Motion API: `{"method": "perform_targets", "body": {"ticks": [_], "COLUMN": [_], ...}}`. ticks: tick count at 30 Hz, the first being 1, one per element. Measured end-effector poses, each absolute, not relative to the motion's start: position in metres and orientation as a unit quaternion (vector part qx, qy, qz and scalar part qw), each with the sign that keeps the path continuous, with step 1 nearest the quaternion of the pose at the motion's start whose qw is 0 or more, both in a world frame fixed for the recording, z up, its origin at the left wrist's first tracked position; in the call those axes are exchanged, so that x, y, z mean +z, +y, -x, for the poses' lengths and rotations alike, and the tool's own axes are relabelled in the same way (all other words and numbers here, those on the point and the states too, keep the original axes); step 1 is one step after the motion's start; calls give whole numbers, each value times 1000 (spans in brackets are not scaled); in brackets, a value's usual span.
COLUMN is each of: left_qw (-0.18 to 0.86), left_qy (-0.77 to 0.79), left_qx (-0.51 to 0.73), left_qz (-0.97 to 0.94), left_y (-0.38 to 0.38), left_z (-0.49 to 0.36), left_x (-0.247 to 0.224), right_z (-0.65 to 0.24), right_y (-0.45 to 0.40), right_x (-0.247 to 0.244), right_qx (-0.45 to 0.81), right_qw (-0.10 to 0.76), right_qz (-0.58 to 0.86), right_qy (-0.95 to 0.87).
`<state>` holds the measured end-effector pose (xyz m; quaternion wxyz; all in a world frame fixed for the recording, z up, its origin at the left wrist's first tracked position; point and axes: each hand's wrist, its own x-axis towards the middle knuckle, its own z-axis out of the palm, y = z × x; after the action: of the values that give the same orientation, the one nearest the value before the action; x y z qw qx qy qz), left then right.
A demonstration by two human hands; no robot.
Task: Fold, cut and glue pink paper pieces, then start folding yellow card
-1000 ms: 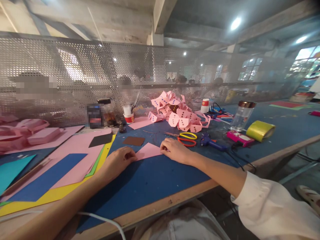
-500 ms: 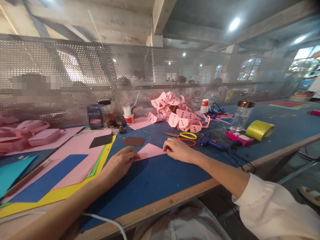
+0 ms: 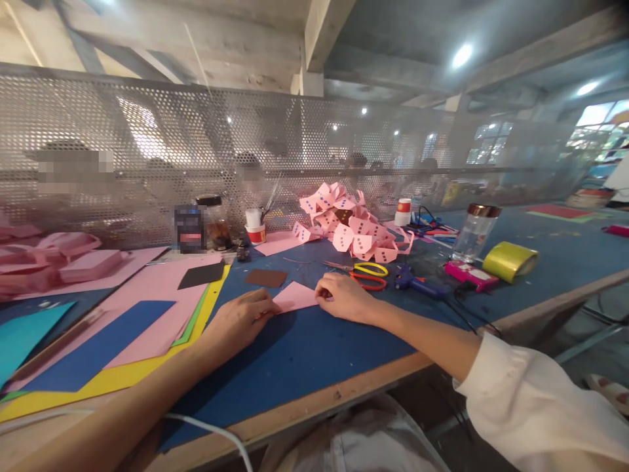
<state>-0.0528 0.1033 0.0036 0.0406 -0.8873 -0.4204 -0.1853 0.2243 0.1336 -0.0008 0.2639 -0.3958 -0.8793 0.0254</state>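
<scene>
A small pink sheet of paper, roughly triangular in what shows, lies on the blue table mat between my hands. My left hand pinches its left corner, fingers bent and pressed together. At the right corner, the thumb and fingers of my right hand are closed on the same paper. A brown rectangle of paper rests just behind my left hand. Scissors with yellow and red handles lie behind my right hand, and a blue glue gun is to its right.
Pink folded paper pieces are heaped at the back. Coloured sheets and pink paper boxes cover the left side. A clear bottle, a yellow tape roll and a pink box stand right. A white cable crosses the front edge.
My right hand has shifted slightly left along the pink paper, covering more of its right corner. My left hand has moved slightly right and still pinches the paper. The view has turned a little.
</scene>
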Motion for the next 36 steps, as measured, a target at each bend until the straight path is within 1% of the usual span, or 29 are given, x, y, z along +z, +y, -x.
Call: {"method": "perform_targets", "body": {"ticks": [9,14,19,36], "left_qw": [37,41,46,37], "left_qy": [-404,-403,-407,-404], "left_qx": [-200,-194,-175,-186], "left_qz": [892,893,895,895], "left_y": [102,101,99,100], "left_z": [49,49,48,50], "left_x": [5,6,8,7], "right_z": [-172,-161,-172,-225], "right_y": [136,136,135,134], "right_x": [3,4,4,10], "right_qx": [51,78,88,80], "right_qw": [248,237,239,214], "right_qz": [373,372,382,455], "right_qy": [-893,-894,-888,-861]}}
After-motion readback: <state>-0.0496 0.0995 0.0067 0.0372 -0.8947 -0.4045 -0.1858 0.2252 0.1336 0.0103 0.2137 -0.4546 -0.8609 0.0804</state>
